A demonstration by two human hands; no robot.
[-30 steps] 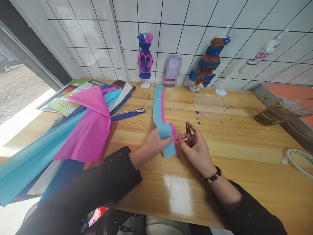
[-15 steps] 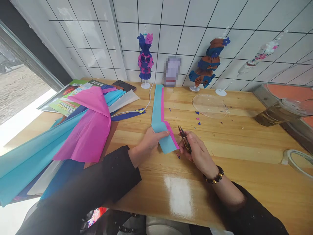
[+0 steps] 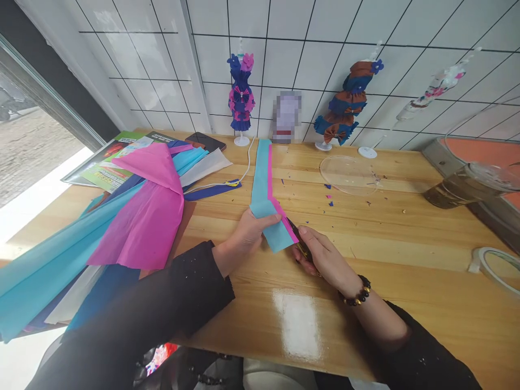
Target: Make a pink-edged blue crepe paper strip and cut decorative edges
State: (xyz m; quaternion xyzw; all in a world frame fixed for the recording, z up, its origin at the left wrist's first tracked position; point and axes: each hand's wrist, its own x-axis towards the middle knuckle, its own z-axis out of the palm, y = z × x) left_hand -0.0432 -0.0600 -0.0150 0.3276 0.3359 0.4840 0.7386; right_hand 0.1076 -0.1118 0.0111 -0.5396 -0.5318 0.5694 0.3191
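The right hand (image 3: 325, 254) has swung the dark snips (image 3: 304, 250) in against the pink border (image 3: 270, 173) of the blue strip (image 3: 260, 173), so tool and edge now seem to touch. Its grip is wrapped round the snips; the left hand (image 3: 249, 230) has its grip pinching the strip near its near end, the far end lying at the worktop's (image 3: 406, 244) back edge. A white cord (image 3: 249, 162) curves close by on the left, coloured sheets (image 3: 162, 216) crowd the left edge.
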